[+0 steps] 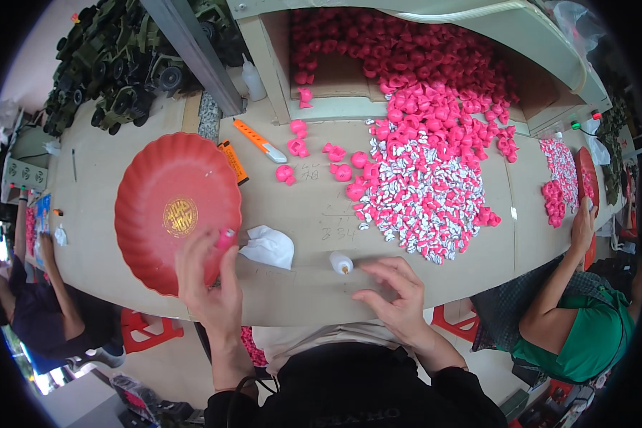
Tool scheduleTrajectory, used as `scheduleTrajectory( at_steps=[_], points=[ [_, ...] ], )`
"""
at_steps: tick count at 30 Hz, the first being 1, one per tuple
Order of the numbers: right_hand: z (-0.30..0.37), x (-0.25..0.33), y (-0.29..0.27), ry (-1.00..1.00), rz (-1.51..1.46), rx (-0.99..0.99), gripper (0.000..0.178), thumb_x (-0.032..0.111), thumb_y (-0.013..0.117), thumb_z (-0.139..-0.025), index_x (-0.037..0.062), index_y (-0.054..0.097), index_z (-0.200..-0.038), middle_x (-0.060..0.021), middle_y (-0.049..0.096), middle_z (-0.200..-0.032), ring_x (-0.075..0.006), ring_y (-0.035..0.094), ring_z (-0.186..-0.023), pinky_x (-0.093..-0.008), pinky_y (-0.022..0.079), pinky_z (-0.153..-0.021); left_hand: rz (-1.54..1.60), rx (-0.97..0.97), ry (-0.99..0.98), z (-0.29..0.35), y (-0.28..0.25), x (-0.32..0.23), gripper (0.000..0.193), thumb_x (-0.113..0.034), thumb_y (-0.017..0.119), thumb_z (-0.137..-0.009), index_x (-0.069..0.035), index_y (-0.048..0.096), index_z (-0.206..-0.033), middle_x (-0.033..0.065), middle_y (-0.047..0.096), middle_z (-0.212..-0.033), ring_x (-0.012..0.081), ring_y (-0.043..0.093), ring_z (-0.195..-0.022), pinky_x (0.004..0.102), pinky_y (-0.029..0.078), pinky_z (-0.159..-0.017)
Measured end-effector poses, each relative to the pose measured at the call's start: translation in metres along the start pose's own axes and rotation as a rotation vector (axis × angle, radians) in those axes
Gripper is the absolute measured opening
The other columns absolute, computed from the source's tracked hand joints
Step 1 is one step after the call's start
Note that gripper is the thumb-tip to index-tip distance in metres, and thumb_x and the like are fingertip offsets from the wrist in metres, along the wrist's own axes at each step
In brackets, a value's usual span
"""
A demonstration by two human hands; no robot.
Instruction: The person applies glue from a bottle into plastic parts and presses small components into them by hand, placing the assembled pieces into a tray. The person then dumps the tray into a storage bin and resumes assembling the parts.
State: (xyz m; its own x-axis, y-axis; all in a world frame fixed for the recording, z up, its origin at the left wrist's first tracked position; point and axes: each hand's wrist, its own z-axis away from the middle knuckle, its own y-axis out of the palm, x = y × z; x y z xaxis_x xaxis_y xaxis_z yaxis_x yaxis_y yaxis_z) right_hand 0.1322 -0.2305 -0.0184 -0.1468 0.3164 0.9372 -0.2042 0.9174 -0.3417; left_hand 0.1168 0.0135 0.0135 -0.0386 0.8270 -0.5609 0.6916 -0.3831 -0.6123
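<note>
My left hand (210,282) is over the right edge of a red scalloped dish (139,207) with a gold emblem. A small pink piece (226,238) shows between its thumb and fingers, which are slightly blurred. My right hand (399,296) holds nothing, its thumb and forefinger apart. Just left of those fingers lies a small white bottle (340,262) with a brownish tip. A crumpled white cloth (269,247) rests between the dish and the bottle. Beyond my right hand spreads a heap of small pink-and-white pieces (431,207).
Pink rounded figure parts (435,78) spill from a shelf at the back; several lie loose nearby. An orange utility knife (260,140) and an orange-black box (233,162) sit beside the dish. Dark green toy vehicles (125,71) are piled far left. People work on both sides.
</note>
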Motion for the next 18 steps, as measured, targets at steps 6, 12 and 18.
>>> scheduleTrajectory(
  at_steps=[6,12,18],
  points=[
    [-0.020,-0.012,0.019,-0.214,0.139,0.069,0.039,0.008,0.077,-0.071,0.0029,0.063,-0.107,-0.0114,0.064,-0.100,-0.0277,0.060,-0.089,-0.0360,0.049,-0.078,0.158,0.406,0.182,-0.013,0.053,-0.025,0.033,0.002,0.068,-0.075,-0.002,0.064,-0.107,0.0134,0.060,-0.108,0.0298,0.057,-0.097,0.0390,0.047,-0.082],
    [-0.012,-0.017,0.004,-0.249,0.062,0.002,0.035,0.005,0.070,-0.077,-0.0008,0.058,-0.109,-0.0124,0.064,-0.102,-0.0257,0.062,-0.093,-0.0337,0.049,-0.081,0.211,0.664,0.299,-0.018,0.112,-0.046,0.036,0.003,0.057,-0.075,-0.002,0.062,-0.111,0.0128,0.055,-0.104,0.0296,0.056,-0.095,0.0391,0.047,-0.081],
    [0.007,-0.029,-0.012,-0.060,-0.208,-0.028,0.042,0.003,0.068,-0.080,-0.0020,0.050,-0.118,-0.0138,0.064,-0.103,-0.0225,0.065,-0.091,-0.0298,0.049,-0.082,0.075,0.687,0.426,-0.023,0.113,-0.037,0.029,0.002,0.066,-0.074,-0.001,0.060,-0.102,0.0133,0.056,-0.100,0.0301,0.058,-0.090,0.0380,0.048,-0.080]
  ],
)
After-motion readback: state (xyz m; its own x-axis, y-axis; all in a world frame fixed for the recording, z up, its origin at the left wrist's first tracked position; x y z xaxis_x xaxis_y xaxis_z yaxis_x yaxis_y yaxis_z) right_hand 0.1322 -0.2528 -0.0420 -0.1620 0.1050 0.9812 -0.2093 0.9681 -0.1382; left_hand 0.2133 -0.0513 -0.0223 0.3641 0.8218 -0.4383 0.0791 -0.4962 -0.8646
